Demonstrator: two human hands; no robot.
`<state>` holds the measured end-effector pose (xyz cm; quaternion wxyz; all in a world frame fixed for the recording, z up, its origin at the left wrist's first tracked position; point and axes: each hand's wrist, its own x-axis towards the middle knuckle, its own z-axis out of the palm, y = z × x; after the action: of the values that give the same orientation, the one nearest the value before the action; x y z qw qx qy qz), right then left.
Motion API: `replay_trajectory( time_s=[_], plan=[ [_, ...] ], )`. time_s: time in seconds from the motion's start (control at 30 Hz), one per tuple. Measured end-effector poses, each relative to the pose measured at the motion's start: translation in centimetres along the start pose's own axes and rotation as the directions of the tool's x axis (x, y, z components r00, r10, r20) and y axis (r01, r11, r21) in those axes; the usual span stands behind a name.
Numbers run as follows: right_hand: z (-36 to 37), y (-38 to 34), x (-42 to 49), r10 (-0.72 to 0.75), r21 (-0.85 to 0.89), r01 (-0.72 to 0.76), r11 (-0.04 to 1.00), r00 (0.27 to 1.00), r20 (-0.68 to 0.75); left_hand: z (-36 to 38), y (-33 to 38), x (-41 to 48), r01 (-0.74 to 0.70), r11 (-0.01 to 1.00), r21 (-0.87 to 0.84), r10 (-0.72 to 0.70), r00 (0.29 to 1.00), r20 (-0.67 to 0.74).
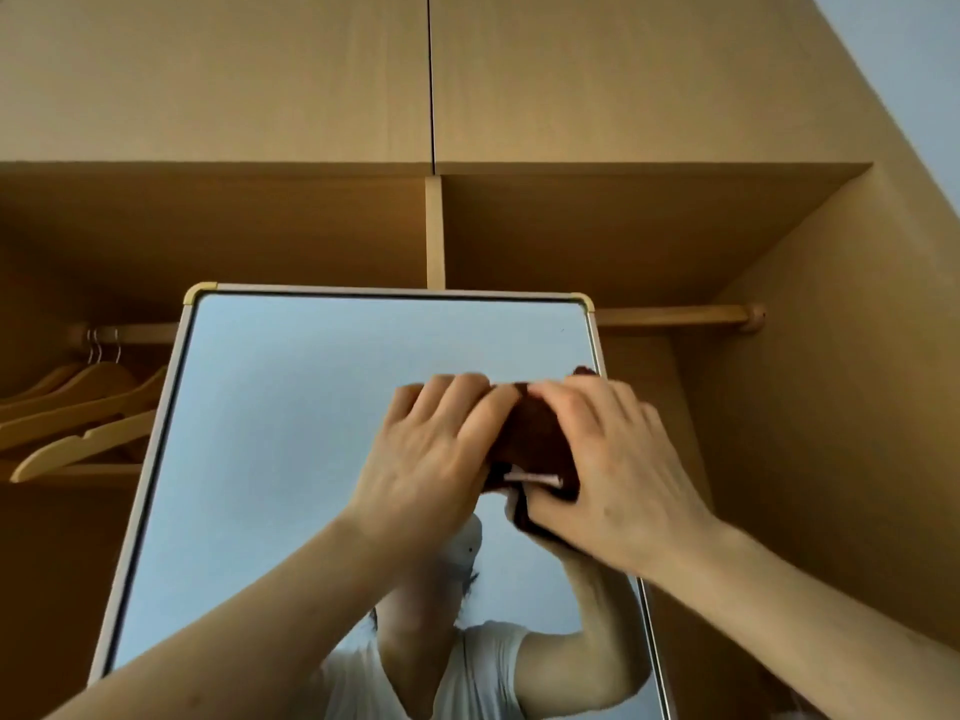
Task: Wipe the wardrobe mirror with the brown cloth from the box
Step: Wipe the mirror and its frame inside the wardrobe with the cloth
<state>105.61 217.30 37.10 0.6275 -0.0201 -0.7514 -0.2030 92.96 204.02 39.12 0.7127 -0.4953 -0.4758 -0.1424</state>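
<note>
Brown cloth [530, 433] sat bunched against the upper right part of the wardrobe mirror [311, 433], near its right frame edge and held between both hands. The left hand [431, 459] lay over its left side, fingers bent over the top edge, apparently gripping it. The right hand [608, 470] clasped the right side, thumb tucked under the lower fold. Wooden hangers [88, 418] hung on the rail at left

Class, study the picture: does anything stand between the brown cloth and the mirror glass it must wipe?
Nothing visible does. The left hand and right hand hold the brown cloth at the mirror, upper right; the hangers hang behind it, off to the left.
</note>
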Motion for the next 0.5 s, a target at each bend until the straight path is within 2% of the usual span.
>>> replay_trajectory(
  time_s=[0.07,0.17,0.37,0.5],
  plan=[
    [0.5,-0.6,-1.4,-0.036,-0.037,0.036,0.999,0.999,0.003,-0.4,0.0,-1.7,-0.061,0.998,0.01,0.061,0.998,-0.011],
    [0.2,-0.3,0.7,-0.09,-0.1,0.089,0.991,0.996,-0.005,-1.1,-1.4,-0.8,-0.082,0.996,0.031,0.081,0.997,0.011],
    [-0.2,-0.7,10.1,-0.07,-0.014,0.07,0.997,0.997,-0.012,-3.0,-6.1,4.8,0.12,0.988,0.097,-0.13,0.987,0.096],
    [0.9,-1.9,9.2,-0.033,0.05,0.039,0.998,0.993,-0.109,-3.1,-5.9,3.9,0.13,0.984,0.119,-0.139,0.988,0.071]
  ],
)
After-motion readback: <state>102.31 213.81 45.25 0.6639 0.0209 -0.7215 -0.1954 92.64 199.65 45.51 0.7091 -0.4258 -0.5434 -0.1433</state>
